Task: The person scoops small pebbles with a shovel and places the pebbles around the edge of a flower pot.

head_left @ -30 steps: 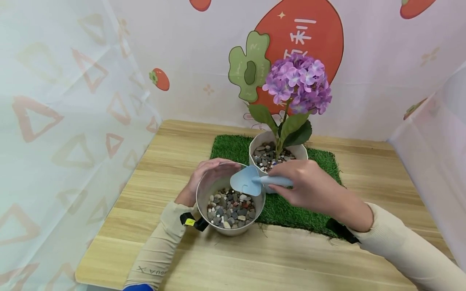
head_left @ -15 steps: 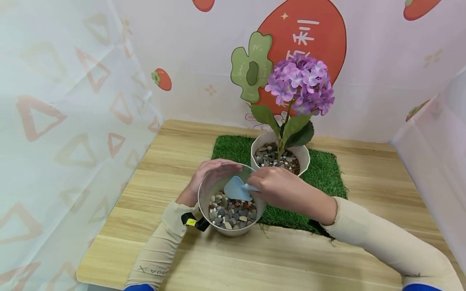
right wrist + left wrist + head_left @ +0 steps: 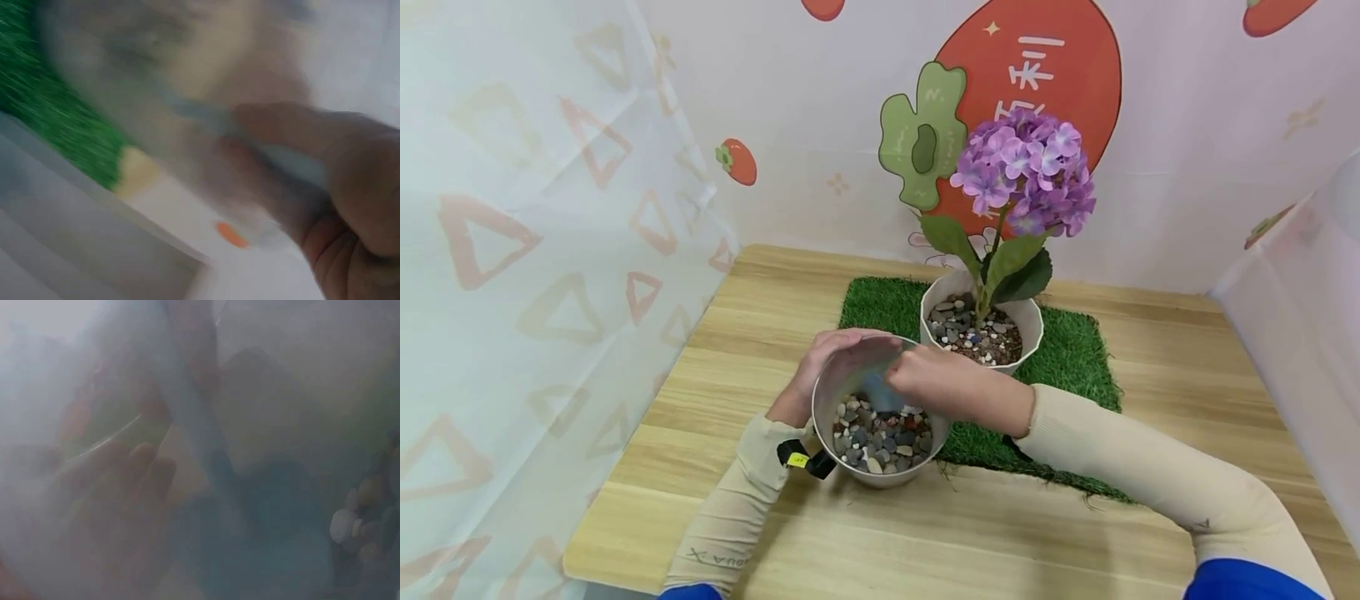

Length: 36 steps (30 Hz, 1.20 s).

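Observation:
My left hand grips the far left side of a translucent plastic bucket, which leans slightly. Grey, white and brown pebbles cover the bucket's bottom. Over the bucket's right rim, my right hand holds a small light-blue trowel by its handle, pinched by thumb and finger in the right wrist view. The blurred trowel blade is inside the bucket by the pebbles. Through the cloudy wall, the left wrist view shows the trowel blade and the left fingers. The right hand covers part of the trowel.
Behind the bucket, a white flowerpot holds a purple hydrangea, with soil and pebbles at its base. It stands on an artificial grass mat on a wooden table. Printed fabric walls rise behind and beside the table.
The right hand has moved left and away from the flowerpot, carrying the trowel from above the bucket's rim down into the bucket. The left hand and bucket have stayed nearly still.

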{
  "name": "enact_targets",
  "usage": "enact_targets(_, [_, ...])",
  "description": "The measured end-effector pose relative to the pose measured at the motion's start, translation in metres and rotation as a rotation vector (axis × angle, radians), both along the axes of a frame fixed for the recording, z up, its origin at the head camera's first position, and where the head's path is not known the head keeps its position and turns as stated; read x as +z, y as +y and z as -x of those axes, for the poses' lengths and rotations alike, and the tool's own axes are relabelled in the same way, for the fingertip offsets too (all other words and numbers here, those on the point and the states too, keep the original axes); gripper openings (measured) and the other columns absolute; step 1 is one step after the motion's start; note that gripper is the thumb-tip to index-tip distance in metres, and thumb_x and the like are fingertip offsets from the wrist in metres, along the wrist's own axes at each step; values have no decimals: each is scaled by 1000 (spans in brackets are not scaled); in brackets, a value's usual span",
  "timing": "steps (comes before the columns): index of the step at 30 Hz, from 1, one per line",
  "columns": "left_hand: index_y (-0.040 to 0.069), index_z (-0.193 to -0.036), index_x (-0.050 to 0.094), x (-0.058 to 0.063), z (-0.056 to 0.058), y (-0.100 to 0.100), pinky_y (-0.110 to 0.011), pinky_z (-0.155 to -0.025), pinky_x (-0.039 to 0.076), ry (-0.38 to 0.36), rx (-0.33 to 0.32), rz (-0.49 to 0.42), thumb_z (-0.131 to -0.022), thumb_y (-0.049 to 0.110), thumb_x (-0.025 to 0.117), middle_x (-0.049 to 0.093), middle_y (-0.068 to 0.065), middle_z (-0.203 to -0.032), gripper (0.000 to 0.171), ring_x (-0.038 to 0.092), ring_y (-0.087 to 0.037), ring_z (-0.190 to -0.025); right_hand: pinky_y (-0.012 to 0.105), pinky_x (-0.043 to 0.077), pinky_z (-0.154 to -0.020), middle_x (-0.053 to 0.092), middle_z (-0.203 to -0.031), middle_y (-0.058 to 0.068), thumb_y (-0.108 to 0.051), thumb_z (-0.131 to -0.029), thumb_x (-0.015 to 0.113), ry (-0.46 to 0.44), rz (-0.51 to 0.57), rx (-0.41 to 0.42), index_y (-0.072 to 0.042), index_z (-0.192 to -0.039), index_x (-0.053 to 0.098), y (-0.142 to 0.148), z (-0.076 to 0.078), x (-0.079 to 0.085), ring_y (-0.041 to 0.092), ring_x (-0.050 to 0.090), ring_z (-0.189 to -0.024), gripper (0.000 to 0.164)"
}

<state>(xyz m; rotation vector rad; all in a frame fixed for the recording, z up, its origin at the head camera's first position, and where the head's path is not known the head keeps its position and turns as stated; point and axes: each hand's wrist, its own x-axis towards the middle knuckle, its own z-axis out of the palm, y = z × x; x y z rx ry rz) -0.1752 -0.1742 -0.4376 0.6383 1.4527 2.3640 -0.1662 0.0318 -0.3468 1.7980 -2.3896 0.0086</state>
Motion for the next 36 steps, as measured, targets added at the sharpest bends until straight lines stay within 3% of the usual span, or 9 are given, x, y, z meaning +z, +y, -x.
enact_targets(4, [-15,-129,50,-1,-1,0,-55,-117,31,18,12,-14,-103,16,29,55,-31,-132,46,51,-42,-129,9,39,-45,58,-71,1,5,-84,57,-56,15,74,-9,-75,60,-6,6,-9,7,54,-53,17])
enact_targets(6, [-12,-128,54,-1,-2,0,-48,-116,36,37,58,29,-103,16,30,59,-26,-130,44,54,-39,-128,11,43,-49,60,-73,1,3,-83,60,-106,14,84,-9,-75,62,-8,6,-8,8,57,-57,15])
enact_targets(11, [-5,-124,60,0,-5,-1,-37,-108,47,67,168,108,-100,15,33,67,-16,-124,41,62,-31,-119,16,56,-70,67,-88,4,-4,-84,69,-287,18,61,-9,-93,65,-9,9,-6,14,67,-79,11])
enact_targets(16, [-13,-124,56,0,-6,3,-45,-111,43,68,123,23,-99,9,29,66,-20,-124,43,61,-35,-120,15,53,-65,66,-73,-3,-10,-82,73,-395,40,50,-12,-77,65,-4,10,-4,8,61,-68,10])
enact_targets(19, [-11,-124,57,0,-6,4,-43,-111,44,60,121,29,-99,9,30,67,-17,-123,43,62,-32,-120,11,48,-59,64,-65,-7,-13,-81,74,-449,50,25,-14,-69,66,-2,8,-5,2,55,-59,15])
enact_targets(23, [-6,-122,62,1,-6,3,-40,-109,46,37,139,43,-98,10,32,70,-13,-120,42,64,-29,-117,8,47,-56,67,-68,-9,-15,-80,75,-517,59,-45,-16,-73,70,1,6,-8,-3,53,-57,8])
enact_targets(26, [-8,-122,61,2,-7,3,-46,-109,45,15,112,24,-98,10,31,69,-17,-121,42,63,-33,-118,9,49,-53,72,-73,-7,-14,-80,75,-591,66,-61,-15,-80,74,5,3,-7,-6,54,-54,1])
enact_targets(30, [-8,-123,60,3,-6,5,-49,-110,44,-8,91,19,-98,12,32,67,-18,-122,42,61,-34,-120,10,50,-51,75,-79,-6,-16,-81,75,-669,95,-60,-13,-88,76,13,1,-4,-9,53,-52,8])
enact_targets(36, [-5,-123,60,3,-7,6,-53,-110,42,-50,83,9,-99,19,38,66,-19,-124,41,61,-37,-120,11,45,-43,73,-76,-10,-20,-82,76,-693,138,-60,-15,-91,77,23,1,-3,-10,47,-46,11])
